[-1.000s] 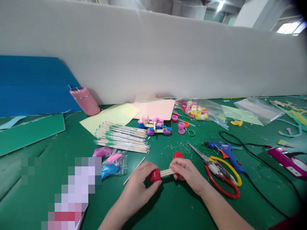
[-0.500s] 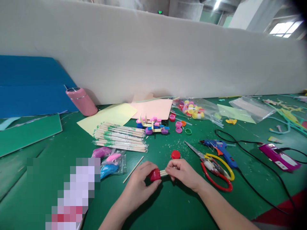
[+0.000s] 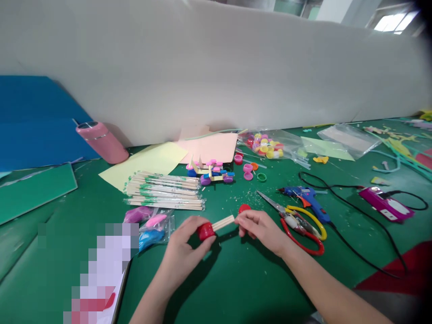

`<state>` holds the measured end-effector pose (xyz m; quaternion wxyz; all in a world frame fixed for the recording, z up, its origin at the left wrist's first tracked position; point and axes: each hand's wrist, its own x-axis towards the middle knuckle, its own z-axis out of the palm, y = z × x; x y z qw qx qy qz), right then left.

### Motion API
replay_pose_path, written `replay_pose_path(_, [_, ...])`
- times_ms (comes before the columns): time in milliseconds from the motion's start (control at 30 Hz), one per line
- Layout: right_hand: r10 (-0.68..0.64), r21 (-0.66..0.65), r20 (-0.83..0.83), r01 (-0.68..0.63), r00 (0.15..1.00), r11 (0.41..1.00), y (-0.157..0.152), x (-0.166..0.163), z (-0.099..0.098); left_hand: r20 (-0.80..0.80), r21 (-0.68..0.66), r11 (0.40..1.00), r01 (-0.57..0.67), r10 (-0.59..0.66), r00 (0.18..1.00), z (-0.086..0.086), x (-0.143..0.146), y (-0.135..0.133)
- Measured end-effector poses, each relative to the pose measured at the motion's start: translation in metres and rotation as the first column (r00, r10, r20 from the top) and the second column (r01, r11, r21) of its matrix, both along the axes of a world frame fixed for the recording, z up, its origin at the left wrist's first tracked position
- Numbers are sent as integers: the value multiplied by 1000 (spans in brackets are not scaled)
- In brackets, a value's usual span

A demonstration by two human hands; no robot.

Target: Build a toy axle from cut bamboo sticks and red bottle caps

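Between the thumb and fingers of my left hand point(image 3: 189, 245) is a red piece point(image 3: 205, 231) that looks like a bottle cap. A few pale wooden sticks point(image 3: 223, 223) stick out of it, side by side, towards the right. At their free ends is my right hand point(image 3: 258, 228), its fingers curled into a pinch. Whether the fingertips touch the sticks or hold something small is hidden. Another red cap point(image 3: 244, 208) lies on the table just behind the right hand, partly covered by it.
Scissors point(image 3: 299, 225) and a blue glue gun point(image 3: 307, 200) with a black cord lie to the right. Wrapped sticks point(image 3: 165, 191), bagged clay point(image 3: 150, 227) and a device point(image 3: 118, 274) are on the left. Small craft cars point(image 3: 216, 174), loose caps point(image 3: 248, 172) and a pink tumbler point(image 3: 103, 141) stand farther back.
My right fingers have slid off the sticks to their tips, so more of the sticks shows. The red piece and sticks now tilt upward to the right. The camera view has shifted slightly.
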<state>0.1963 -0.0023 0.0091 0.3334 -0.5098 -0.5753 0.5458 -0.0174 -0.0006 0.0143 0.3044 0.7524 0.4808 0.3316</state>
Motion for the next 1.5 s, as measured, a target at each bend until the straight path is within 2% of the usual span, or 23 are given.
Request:
replay_pose_path(133, [-82, 87, 77, 76, 994, 993, -10, 5, 2, 37, 14, 996, -86, 85, 996, 1, -8, 4])
replay_pose_path(200, [-65, 181, 162, 35, 985, 983, -22, -4, 3, 49, 20, 990, -137, 136, 990, 1, -10, 5])
replay_pose_path(233, [-13, 282, 270, -66, 963, 957, -28, -10, 4, 60, 24, 987, -160, 158, 986, 0, -11, 6])
replay_pose_path(267, [78, 339, 384, -220, 920, 915, -35, -19, 5, 73, 27, 984, -178, 175, 982, -1, -12, 6])
replay_pose_path(333, [263, 322, 532, -479, 805, 817, -44, -37, 7, 100, 32, 979, -202, 198, 975, -4, -14, 8])
replay_pose_path(367, [336, 293, 569, -568, 750, 769, -46, -46, 7, 111, 35, 977, -211, 206, 972, -6, -14, 8])
replay_pose_path(433, [417, 236, 613, -659, 671, 714, -47, -59, 9, 124, 40, 973, -227, 220, 968, -9, -16, 9])
replay_pose_path(500, [430, 194, 648, -682, 629, 705, -44, -63, 7, 137, 47, 969, -243, 235, 962, -10, -16, 10])
replay_pose_path(600, [367, 150, 713, -640, 598, 754, -43, -48, -1, 147, 64, 967, -246, 234, 961, -7, -15, 8])
replay_pose_path(700, [221, 160, 782, -530, 583, 833, -51, -17, -11, 98, 72, 976, -207, 199, 975, -3, -9, 6])
replay_pose_path(833, [12, 285, 825, -435, 565, 854, -62, 18, -18, 44, 62, 989, -131, 129, 991, -2, 1, 2])
replay_pose_path(933, [-169, 395, 815, -317, 555, 862, -64, 20, -15, 25, 53, 995, -88, 87, 996, -8, 7, 0])
replay_pose_path(1000, [-136, 405, 799, -357, 585, 842, -64, 13, -13, 12, 56, 996, -76, 76, 997, -12, 10, -1])
replay_pose_path(1100, [140, 337, 769, -581, 624, 741, -65, 1, -12, -9, 58, 997, -51, 52, 999, -17, 12, -1])
replay_pose_path(1167, [219, 305, 762, -637, 609, 708, -66, 1, -14, -27, 48, 998, -33, 34, 999, -18, 12, -2])
replay_pose_path(1200, [187, 305, 772, -612, 608, 730, -67, 4, -15, -37, 37, 999, -26, 27, 999, -19, 13, -2])
replay_pose_path(1300, [-58, 394, 779, -416, 624, 820, -67, 21, -17, -54, -13, 1000, -4, 4, 999, -19, 13, -2])
replay_pose_path(1400, [-272, 531, 676, -196, 685, 825, -59, 34, -15, -56, -47, 999, 19, -22, 998, -18, 13, -1])
replay_pose_path(1500, [-404, 584, 532, 24, 744, 812, -43, 35, -13, -46, -70, 997, 45, -49, 998, -19, 13, 1])
